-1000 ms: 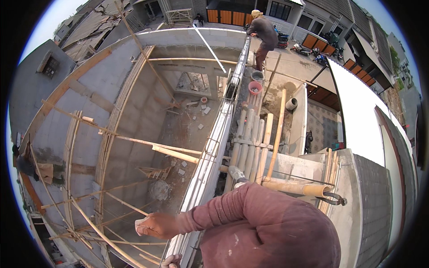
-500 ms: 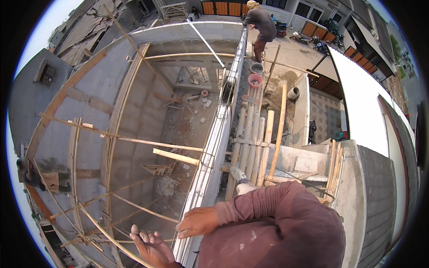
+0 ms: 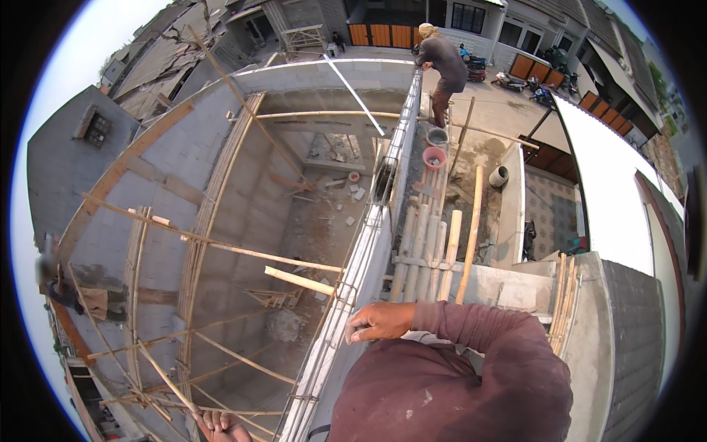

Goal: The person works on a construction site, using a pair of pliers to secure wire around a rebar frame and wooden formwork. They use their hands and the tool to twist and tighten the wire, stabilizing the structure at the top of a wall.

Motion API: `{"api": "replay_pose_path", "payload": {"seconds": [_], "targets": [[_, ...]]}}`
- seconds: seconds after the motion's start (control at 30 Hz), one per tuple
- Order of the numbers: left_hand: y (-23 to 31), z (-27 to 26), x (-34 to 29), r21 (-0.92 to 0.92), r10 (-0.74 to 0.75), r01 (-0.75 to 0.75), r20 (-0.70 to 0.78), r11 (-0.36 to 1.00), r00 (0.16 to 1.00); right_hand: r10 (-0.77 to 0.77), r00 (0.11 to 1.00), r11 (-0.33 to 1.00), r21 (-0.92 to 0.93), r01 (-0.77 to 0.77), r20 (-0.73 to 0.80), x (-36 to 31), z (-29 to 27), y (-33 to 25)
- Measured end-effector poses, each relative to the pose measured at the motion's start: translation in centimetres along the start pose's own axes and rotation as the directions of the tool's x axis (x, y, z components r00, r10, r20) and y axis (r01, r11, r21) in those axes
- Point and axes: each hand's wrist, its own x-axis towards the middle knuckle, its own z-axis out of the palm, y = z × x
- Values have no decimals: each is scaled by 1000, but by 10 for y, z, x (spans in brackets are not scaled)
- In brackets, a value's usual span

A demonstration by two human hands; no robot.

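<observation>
Low in the view, my left hand has its fingers curled around the lower end of a thin bamboo pole, which slants up and to the left. My right hand is bent over the top of the wall, beside the long steel reinforcing bars. Its fingers are closed and point down; what they hold, if anything, is hidden. The bars lie along the pale wall top, tied at intervals with bent rods. My right arm, in a maroon sleeve, crosses in front of my body.
A walkway of bamboo poles runs along the wall's right side, with a pink bucket and grey bucket. A co-worker bends over the far wall end; another person is at far left. Left, the wall drops to a rubble-strewn floor.
My left hand has moved down and left and closed around the bamboo pole. My right hand has moved up and right, away from the left hand. The whole view has shifted.
</observation>
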Motion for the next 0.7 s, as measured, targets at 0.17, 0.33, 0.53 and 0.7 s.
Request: {"api": "replay_pose_path", "payload": {"seconds": [0.17,0.33,0.53,0.7], "targets": [[52,5,-10,-906,-341,52,-104,419,934,106,987,928,-345,-141,-118,-16,-17,35],[29,8,-34,-631,-367,172,-192,757,910,-4,953,828,-536,-167,-302,-22,-18,61],[48,23,-27,-895,-484,243,36,374,875,-87,847,598,-707,-377,-525,-30,-10,77],[200,67,17,-959,-688,213,25,189,726,-31,802,507,-701,-502,-596,-42,-20,89]]}}
